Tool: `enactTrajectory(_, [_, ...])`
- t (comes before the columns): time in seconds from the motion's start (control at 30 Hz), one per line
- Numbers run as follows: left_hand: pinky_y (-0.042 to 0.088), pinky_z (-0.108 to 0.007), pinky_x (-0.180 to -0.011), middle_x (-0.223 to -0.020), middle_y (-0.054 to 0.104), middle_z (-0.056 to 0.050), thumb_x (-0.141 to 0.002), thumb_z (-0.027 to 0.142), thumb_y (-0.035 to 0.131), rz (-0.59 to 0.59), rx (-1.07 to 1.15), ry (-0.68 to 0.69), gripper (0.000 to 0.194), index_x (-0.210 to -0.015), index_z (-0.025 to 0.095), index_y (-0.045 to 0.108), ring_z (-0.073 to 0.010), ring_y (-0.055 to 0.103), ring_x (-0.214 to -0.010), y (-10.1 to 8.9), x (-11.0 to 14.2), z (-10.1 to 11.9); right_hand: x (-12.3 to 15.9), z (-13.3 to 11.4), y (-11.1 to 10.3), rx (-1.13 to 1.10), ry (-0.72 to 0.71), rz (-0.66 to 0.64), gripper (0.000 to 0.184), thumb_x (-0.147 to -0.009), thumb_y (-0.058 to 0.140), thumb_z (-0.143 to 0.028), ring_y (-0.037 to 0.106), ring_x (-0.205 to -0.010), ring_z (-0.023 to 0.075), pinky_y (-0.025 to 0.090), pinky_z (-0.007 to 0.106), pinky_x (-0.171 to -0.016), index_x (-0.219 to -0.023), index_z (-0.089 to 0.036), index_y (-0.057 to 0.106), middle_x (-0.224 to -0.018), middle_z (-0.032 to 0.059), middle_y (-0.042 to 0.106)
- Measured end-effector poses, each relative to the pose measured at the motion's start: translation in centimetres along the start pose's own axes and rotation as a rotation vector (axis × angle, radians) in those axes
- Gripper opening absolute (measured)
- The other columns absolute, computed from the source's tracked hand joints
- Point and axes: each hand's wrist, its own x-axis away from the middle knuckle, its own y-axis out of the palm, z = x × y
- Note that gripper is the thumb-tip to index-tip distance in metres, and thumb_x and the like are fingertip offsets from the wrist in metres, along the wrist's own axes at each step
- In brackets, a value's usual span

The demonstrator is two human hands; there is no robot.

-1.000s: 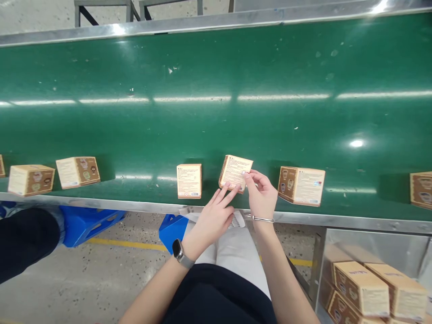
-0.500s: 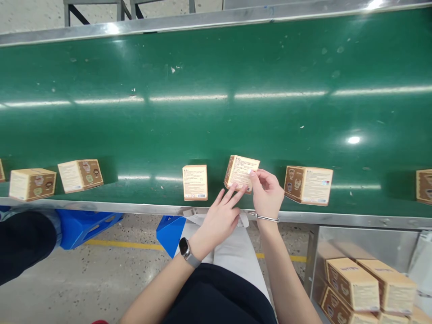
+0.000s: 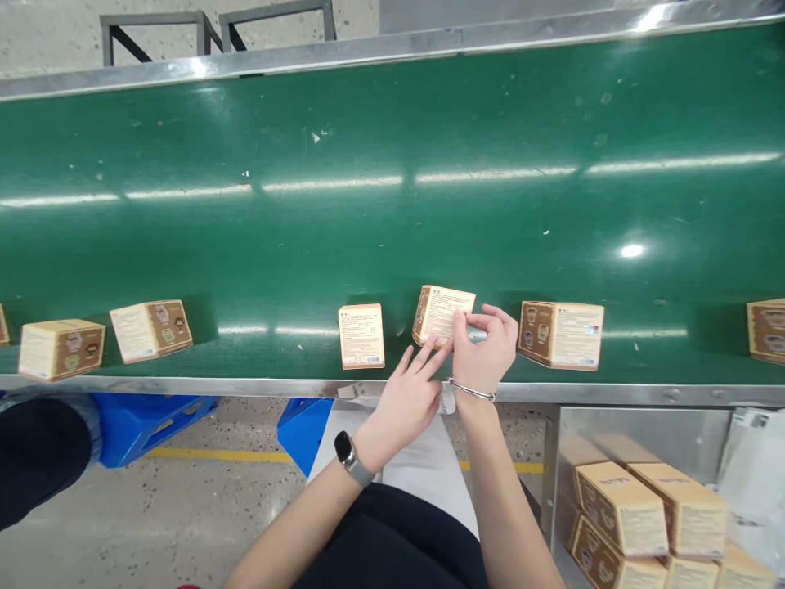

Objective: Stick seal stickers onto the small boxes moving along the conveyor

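On the green belt in front of me sits a small cream-and-brown carton (image 3: 449, 307), slightly turned, its printed text side facing up. My left hand (image 3: 412, 391) has its fingers spread, the tips resting on the carton's lower edge. At the carton's right side is my right hand (image 3: 484, 348), thumb and fingers pinched together. A small pale bluish piece that looks like a sticker (image 3: 477, 334) shows between them. To the left stands a similar carton (image 3: 361, 337), apart from my hands. Another carton (image 3: 576, 335) on the right bears a small shiny sticker (image 3: 592, 330).
Further left on the belt (image 3: 307, 237) are two more cartons (image 3: 150, 330) (image 3: 61, 349). A metal rail (image 3: 245, 387) edges the near side. Stacked cartons (image 3: 625, 507) fill a metal bin at lower right. Blue stools (image 3: 147, 425) and another person's dark-clothed leg (image 3: 42, 458) are at lower left.
My right thumb has shifted slightly, and the fingers have opened out a little, showing the pale bluish piece. My left fingers stay on the carton. The whole view has shifted a little.
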Motion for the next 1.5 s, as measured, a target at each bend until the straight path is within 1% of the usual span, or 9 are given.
enactTrajectory(0.2, [0.029, -0.052, -0.120, -0.160, 0.026, -0.007, -0.088, 0.008, 0.050, 0.014, 0.098, 0.011, 0.024, -0.069, 0.016, 0.062, -0.0274, 0.018, -0.150, 0.4, -1.0, 0.2, -1.6, 2.6, 0.1, -0.341, 0.405, -0.031, 0.053, -0.062, 0.078, -0.054, 0.067, -0.075, 0.0173, 0.055, 0.037, -0.075, -0.083, -0.025, 0.040, -0.110, 0.0094, 0.061])
enactTrajectory(0.37, [0.038, -0.047, -0.114, -0.150, 0.047, -0.010, -0.090, 0.015, 0.052, 0.103, 0.453, -0.092, 0.021, -0.070, 0.017, 0.059, -0.0280, 0.042, -0.140, -1.3, -0.3, 0.7, -3.3, 3.4, -3.4, -0.427, 0.407, -0.193, 0.044, -0.073, 0.065, -0.063, 0.073, -0.081, 0.0217, 0.056, 0.041, -0.083, -0.082, -0.022, 0.053, -0.095, 0.0049, 0.066])
enactTrajectory(0.53, [0.053, -0.029, -0.066, -0.080, 0.073, -0.005, -0.091, 0.035, 0.053, 0.142, 0.921, -0.463, 0.026, -0.074, 0.016, 0.061, -0.0185, 0.067, -0.071, -3.9, 1.9, 0.7, -3.2, 1.7, -9.9, -0.254, 0.132, -0.852, 0.046, -0.072, 0.076, -0.052, 0.071, -0.095, 0.0237, 0.058, 0.041, -0.085, -0.107, -0.024, 0.066, -0.108, 0.0082, 0.072])
enactTrajectory(0.67, [0.055, -0.032, -0.073, -0.090, 0.073, -0.009, -0.092, 0.045, 0.053, 0.215, 1.180, -0.548, 0.034, -0.097, 0.013, 0.065, -0.0202, 0.068, -0.079, -5.2, 3.7, -0.5, -2.3, 0.4, -11.8, -0.153, 0.078, -1.011, 0.047, -0.073, 0.076, -0.048, 0.071, -0.082, 0.0219, 0.062, 0.035, -0.069, -0.112, -0.023, 0.065, -0.096, 0.0071, 0.073])
enactTrajectory(0.87, [0.040, -0.051, -0.110, -0.146, 0.050, -0.013, -0.090, 0.027, 0.059, 0.519, 0.357, -0.384, 0.044, -0.133, 0.021, 0.048, -0.0296, 0.044, -0.137, -6.6, 5.6, 0.4, -0.2, -1.7, -10.2, -0.205, 0.124, -1.014, 0.036, -0.079, 0.071, -0.047, 0.071, -0.065, 0.0206, 0.060, 0.031, -0.055, -0.105, -0.022, 0.067, -0.078, 0.0053, 0.075])
enactTrajectory(0.97, [0.039, -0.047, -0.111, -0.135, 0.061, -0.009, -0.097, 0.028, 0.053, 0.415, 0.060, -0.114, 0.028, -0.125, 0.022, 0.055, -0.0264, 0.053, -0.130, -6.7, 5.3, 2.4, 0.8, -2.5, -9.9, -0.275, 0.099, -1.068, 0.032, -0.081, 0.070, -0.044, 0.071, -0.065, 0.0195, 0.059, 0.029, -0.058, -0.105, -0.022, 0.067, -0.078, 0.0042, 0.076])
enactTrajectory(1.07, [0.054, -0.033, -0.078, -0.099, 0.073, -0.007, -0.099, 0.044, 0.047, 0.359, 0.096, -0.166, 0.031, -0.113, 0.019, 0.059, -0.0207, 0.070, -0.087, -6.0, 4.9, 3.3, 1.3, -2.6, -10.3, -0.343, 0.171, -1.080, 0.030, -0.082, 0.069, -0.043, 0.064, -0.053, 0.0148, 0.052, 0.024, -0.047, -0.104, -0.022, 0.068, -0.067, 0.0001, 0.073])
enactTrajectory(1.23, [0.042, -0.025, -0.058, -0.082, 0.070, -0.003, -0.099, 0.053, 0.041, 0.296, 0.185, -0.128, 0.041, -0.095, 0.019, 0.063, -0.0147, 0.065, -0.067, -5.3, 5.2, 1.8, 0.9, -2.5, -11.1, -0.341, 0.252, -1.177, 0.029, -0.077, 0.074, -0.045, 0.064, -0.052, 0.0148, 0.052, 0.024, -0.047, -0.092, -0.021, 0.072, -0.061, -0.0008, 0.071])
enactTrajectory(1.5, [0.032, -0.026, -0.052, -0.061, 0.063, 0.001, -0.103, 0.044, 0.039, 0.093, 0.153, -0.072, 0.047, -0.071, 0.018, 0.064, -0.0122, 0.056, -0.055, -7.2, 5.4, 1.4, 0.2, -3.0, -12.1, -0.169, -0.075, -1.126, 0.020, -0.085, 0.066, -0.040, 0.070, -0.061, 0.0162, 0.058, 0.024, -0.058, -0.076, -0.024, 0.072, -0.070, -0.0001, 0.075])
